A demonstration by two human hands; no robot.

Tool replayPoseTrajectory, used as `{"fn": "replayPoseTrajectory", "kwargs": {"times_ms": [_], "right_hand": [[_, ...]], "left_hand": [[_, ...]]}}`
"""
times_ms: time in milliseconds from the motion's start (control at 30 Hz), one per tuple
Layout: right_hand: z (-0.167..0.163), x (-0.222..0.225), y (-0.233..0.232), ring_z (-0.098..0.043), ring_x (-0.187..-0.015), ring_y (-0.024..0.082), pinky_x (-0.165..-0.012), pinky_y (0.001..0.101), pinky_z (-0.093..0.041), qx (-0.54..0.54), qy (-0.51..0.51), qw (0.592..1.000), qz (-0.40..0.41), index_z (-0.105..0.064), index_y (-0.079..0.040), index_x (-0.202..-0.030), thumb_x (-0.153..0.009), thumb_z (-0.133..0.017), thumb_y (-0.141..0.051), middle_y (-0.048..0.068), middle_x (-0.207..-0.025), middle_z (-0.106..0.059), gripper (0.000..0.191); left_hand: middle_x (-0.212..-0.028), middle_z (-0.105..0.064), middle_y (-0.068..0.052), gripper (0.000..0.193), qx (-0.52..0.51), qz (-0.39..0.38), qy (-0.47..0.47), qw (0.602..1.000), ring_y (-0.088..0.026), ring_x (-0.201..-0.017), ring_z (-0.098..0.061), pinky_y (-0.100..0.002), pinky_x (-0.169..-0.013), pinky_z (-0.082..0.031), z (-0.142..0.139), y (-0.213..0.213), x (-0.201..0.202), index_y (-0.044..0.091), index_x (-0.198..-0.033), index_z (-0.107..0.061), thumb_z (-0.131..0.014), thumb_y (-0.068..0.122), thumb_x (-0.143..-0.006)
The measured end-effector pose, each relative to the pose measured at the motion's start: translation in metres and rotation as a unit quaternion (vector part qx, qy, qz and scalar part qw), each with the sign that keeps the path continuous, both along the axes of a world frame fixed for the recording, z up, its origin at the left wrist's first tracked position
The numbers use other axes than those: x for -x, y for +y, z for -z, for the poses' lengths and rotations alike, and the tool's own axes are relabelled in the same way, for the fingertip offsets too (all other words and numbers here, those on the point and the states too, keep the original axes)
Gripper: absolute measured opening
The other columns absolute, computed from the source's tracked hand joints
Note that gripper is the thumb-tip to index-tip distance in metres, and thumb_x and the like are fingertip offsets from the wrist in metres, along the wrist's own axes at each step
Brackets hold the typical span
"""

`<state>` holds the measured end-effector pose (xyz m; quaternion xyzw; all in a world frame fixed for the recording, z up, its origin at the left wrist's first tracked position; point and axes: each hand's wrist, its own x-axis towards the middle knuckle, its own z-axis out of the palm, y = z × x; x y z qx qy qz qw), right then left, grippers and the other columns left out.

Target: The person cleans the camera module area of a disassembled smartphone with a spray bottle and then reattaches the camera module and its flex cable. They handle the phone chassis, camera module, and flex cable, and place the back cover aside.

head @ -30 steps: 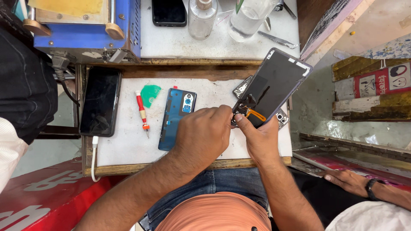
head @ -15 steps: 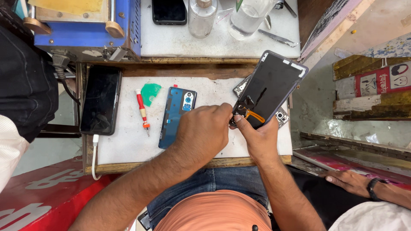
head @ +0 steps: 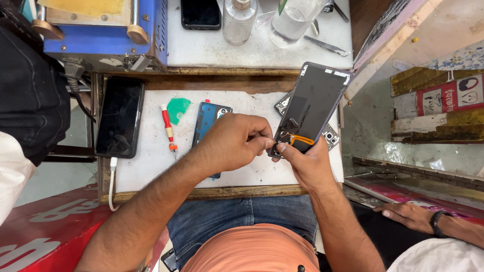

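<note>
Black phone screen panel (head: 315, 103) with orange ribbon cable (head: 298, 138) — blue back cover (head: 209, 118), red-white screwdriver (head: 168, 128), green pick (head: 178, 109).

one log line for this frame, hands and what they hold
left hand: pinching at orange flex cable | right hand: holds phone screen panel tilted | blue back cover: flat on white mat

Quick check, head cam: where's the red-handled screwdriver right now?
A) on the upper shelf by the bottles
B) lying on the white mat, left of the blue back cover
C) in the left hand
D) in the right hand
B: the red-handled screwdriver lies untouched on the white mat, just left of the blue back cover, while the left hand and right hand work at the dark phone panel.
</note>
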<state>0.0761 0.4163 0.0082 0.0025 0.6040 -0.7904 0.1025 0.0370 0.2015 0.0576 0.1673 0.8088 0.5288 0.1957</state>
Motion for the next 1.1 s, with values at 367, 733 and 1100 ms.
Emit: {"fn": "replayPoseTrajectory", "kwargs": {"times_ms": [367,733,1100], "right_hand": [[0.006,0.004,0.005,-0.072,-0.084,0.024,-0.069,0.0362,-0.063,0.041,-0.012,0.999,-0.033,-0.063,0.003,-0.114,-0.090,-0.076,0.001,0.014,-0.096,-0.071,0.027],[0.016,0.005,0.008,-0.072,-0.086,0.024,-0.069,0.0363,-0.063,0.048,-0.013,0.998,-0.050,-0.063,0.004,-0.115,-0.091,-0.077,-0.002,0.014,-0.097,-0.071,0.028],[0.015,0.008,0.008,-0.072,-0.086,0.023,-0.071,0.0361,-0.062,0.076,-0.029,0.996,-0.041,-0.062,0.004,-0.115,-0.092,-0.078,-0.001,0.013,-0.097,-0.071,0.028]], "left_hand": [[-0.063,-0.071,-0.003,0.013,-0.012,0.012,-0.018,1.000,-0.012,-0.056,-0.066,-0.031,-0.056,-0.051,0.006,-0.002,0.000,0.008,-0.086,-0.073,-0.071,0.020,-0.091],[-0.065,-0.072,-0.003,0.014,-0.015,0.014,-0.035,0.999,-0.011,-0.058,-0.068,-0.031,-0.057,-0.052,0.014,-0.004,0.001,0.008,-0.086,-0.072,-0.071,0.020,-0.091],[-0.065,-0.072,-0.006,0.013,-0.007,-0.022,0.005,1.000,-0.017,-0.057,-0.070,-0.033,-0.056,-0.053,-0.001,-0.002,-0.004,0.007,-0.087,-0.073,-0.072,0.020,-0.089]]}}
